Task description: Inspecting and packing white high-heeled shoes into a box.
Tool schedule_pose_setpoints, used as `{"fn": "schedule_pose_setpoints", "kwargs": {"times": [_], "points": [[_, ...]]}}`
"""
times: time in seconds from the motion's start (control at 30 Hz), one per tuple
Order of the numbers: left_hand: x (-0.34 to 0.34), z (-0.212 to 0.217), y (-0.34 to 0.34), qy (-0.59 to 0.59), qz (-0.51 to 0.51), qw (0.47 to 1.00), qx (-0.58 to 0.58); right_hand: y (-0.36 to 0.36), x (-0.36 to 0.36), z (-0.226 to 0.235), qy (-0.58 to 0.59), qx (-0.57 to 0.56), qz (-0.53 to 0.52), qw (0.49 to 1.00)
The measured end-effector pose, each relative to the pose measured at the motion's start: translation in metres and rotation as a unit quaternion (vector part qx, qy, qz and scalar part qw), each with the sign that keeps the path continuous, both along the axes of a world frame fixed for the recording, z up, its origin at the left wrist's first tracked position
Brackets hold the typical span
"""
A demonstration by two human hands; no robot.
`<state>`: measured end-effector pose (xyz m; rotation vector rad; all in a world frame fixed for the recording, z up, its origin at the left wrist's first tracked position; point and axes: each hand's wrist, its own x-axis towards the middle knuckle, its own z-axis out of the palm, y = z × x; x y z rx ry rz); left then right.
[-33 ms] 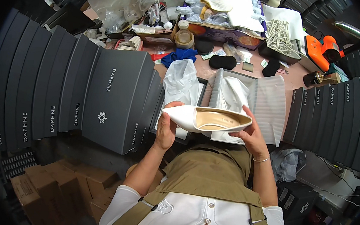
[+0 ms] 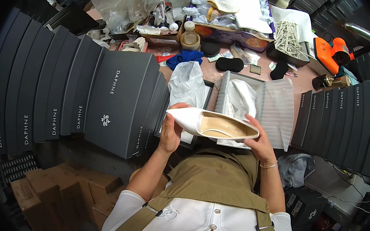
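bench (image 2: 301, 81): pink top, far side cluttered. dark grey boxes (image 2: 126, 110): on edge, rows at left and right. open box (image 2: 223, 92): beyond the shoe, white wrapping (image 2: 241, 96) inside. white shoe (image 2: 212, 126): held up between both hands, pointed toe leftward, opening facing the wearer, beige lining visible. left hand (image 2: 171, 134): closed around the toe end. right hand (image 2: 261, 143): holding the heel end, fingers above, thumb below. bracelet (image 2: 268, 165): thin, right wrist.

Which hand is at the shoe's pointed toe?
The left hand, holding the white shoe by its pointed toe; the right hand, with a bracelet at the wrist, is at the heel.
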<state>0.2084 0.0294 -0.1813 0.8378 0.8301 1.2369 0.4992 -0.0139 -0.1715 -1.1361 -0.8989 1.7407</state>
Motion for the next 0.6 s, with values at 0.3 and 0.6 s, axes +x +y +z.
{"fn": "schedule_pose_setpoints", "kwargs": {"times": [0.3, 0.6], "points": [[0.018, -0.001, 0.017, -0.033, -0.01, 0.999, -0.001, -0.038, -0.055, -0.001, -0.358, 0.31, 0.095, 0.876], [0.04, -0.019, 0.007, 0.003, 0.026, 1.0, -0.016, -0.032, -0.069, -0.009, -0.374, 0.33, 0.016, 0.867]]}}
